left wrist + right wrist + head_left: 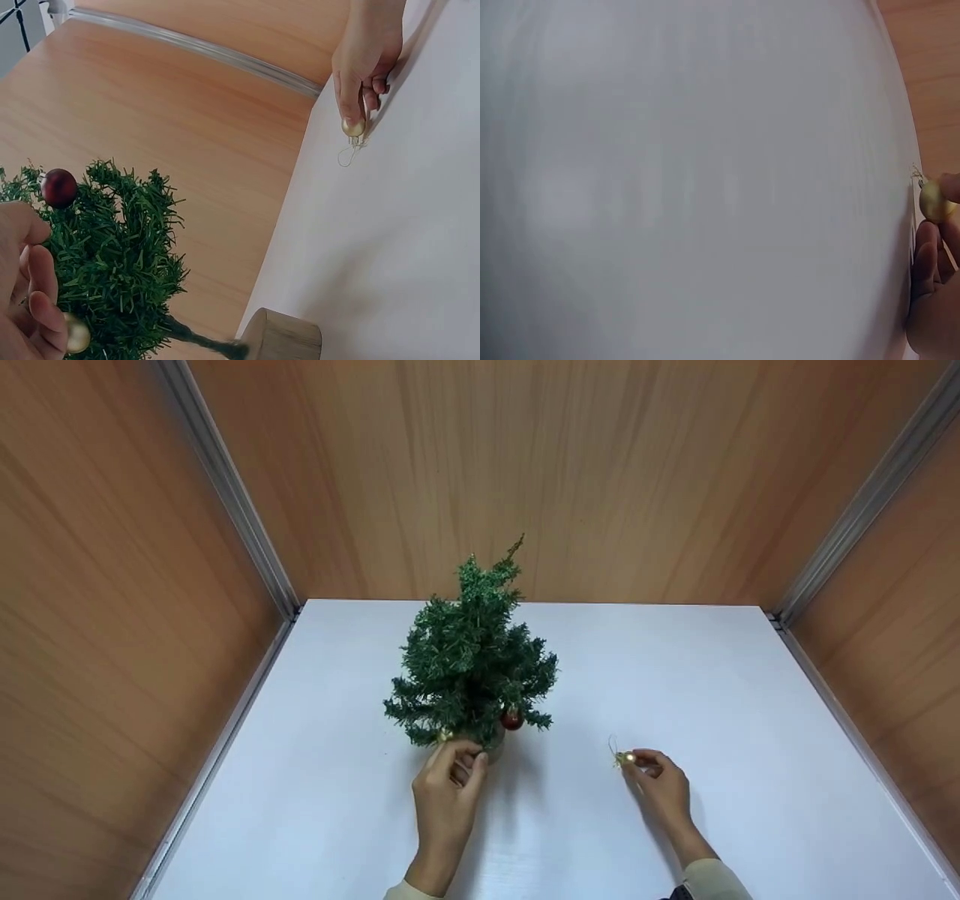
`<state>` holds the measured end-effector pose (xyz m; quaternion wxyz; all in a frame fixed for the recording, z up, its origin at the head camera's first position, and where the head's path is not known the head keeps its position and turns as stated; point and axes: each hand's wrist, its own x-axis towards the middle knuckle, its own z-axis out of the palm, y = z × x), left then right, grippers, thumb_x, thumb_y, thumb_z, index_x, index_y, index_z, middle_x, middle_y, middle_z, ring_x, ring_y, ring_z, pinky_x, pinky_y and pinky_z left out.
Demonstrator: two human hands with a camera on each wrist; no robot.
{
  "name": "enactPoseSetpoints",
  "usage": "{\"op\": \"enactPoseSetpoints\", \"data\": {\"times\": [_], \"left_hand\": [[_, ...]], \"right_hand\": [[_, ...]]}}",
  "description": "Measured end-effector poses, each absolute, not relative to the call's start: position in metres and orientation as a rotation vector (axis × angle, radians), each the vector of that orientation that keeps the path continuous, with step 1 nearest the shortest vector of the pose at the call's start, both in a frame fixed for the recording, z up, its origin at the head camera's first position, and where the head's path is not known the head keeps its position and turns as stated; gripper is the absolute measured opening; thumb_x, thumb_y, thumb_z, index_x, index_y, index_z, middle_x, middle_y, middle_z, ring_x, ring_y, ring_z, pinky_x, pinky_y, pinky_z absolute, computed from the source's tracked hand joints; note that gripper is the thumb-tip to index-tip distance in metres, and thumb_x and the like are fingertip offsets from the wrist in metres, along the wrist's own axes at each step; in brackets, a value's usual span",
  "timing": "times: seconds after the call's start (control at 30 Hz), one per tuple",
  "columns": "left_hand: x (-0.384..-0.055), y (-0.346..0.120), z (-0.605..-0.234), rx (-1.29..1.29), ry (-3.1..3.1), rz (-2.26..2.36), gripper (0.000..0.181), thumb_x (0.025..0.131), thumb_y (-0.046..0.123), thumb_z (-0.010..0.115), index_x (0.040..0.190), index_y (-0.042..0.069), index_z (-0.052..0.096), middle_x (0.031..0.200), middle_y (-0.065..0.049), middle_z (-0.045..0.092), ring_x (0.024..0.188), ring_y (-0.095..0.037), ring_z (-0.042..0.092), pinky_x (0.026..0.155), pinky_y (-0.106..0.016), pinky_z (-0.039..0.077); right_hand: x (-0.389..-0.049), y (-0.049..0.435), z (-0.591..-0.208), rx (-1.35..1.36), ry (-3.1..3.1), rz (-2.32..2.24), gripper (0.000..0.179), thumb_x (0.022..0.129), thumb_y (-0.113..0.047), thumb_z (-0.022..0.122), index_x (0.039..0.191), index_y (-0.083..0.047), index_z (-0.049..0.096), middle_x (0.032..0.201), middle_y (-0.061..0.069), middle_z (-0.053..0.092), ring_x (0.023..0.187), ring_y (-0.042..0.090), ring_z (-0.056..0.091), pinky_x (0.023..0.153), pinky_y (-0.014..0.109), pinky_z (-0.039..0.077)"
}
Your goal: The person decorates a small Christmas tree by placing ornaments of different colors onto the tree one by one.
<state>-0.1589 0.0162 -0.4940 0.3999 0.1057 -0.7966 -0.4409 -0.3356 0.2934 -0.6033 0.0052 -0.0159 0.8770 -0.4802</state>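
The right hand (661, 786), lower right of frame, pinches 1 gold bauble (627, 758); its loose wire loop (346, 156) could snag. The left hand (448, 789) is at the tree (471, 656), frame centre; grip cannot be determined. A tug could topple the tree.

The tree (471, 656) stood on the table (675, 675), a bit left of the middle. Under the tree was a block (289, 337), and it sat on the table. The back wall (480, 450) was behind the table, the left wall (112, 585) was on one side, and the right wall (892, 585) was on the other. The first ball (512, 720) was low on the tree, at the front, toward the right. The second ball (78, 334) was low at the front too, but toward the left, just beside the left hand (445, 793). That hand was in front of the tree. The right hand (665, 786) was well apart from the tree, out to its right. The third ball (352, 129) was between that hand's fingertips, at the hand's left end.
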Motion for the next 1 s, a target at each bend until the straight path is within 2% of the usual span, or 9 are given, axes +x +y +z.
{"op": "enactPoseSetpoints", "data": {"times": [0.37,0.67,0.87,1.0], "left_hand": [[-0.16,0.025,-0.494,0.322,-1.941,-1.073,0.014,0.085,0.002,0.075,0.086,0.013,0.066,0.076,0.006,0.058,0.06,-0.003,0.052,0.051,-0.02,0.048],[-0.162,0.029,-0.492,0.366,-1.892,-1.008,0.015,0.084,0.0,0.074,0.085,0.013,0.066,0.076,0.006,0.057,0.06,-0.003,0.052,0.051,-0.019,0.047],[-0.165,0.034,-0.491,0.391,-1.873,-0.976,0.006,0.087,0.005,0.072,0.085,0.009,0.068,0.077,0.005,0.059,0.059,-0.004,0.052,0.05,-0.019,0.048],[-0.167,0.042,-0.489,0.437,-1.853,-0.93,0.007,0.086,0.003,0.072,0.084,0.009,0.068,0.077,0.005,0.059,0.058,-0.004,0.052,0.05,-0.019,0.047]], "right_hand": [[-0.356,0.293,-0.601,-0.151,2.736,-1.419,0.032,0.09,-0.019,0.071,0.118,-0.002,0.066,0.106,0.011,0.068,0.079,0.013,0.053,0.065,0.02,0.042],[-0.372,0.294,-0.599,-0.224,2.704,-1.457,0.033,0.09,-0.021,0.072,0.117,-0.002,0.067,0.106,0.011,0.069,0.076,0.009,0.052,0.064,0.019,0.042],[-0.388,0.296,-0.596,-0.288,2.676,-1.455,0.033,0.091,-0.023,0.072,0.116,-0.002,0.067,0.105,0.011,0.068,0.077,0.008,0.053,0.065,0.019,0.043],[-0.404,0.296,-0.595,-0.343,2.634,-1.458,0.034,0.091,-0.024,0.072,0.116,-0.002,0.067,0.106,0.011,0.068,0.079,0.008,0.053,0.066,0.018,0.044]]}}
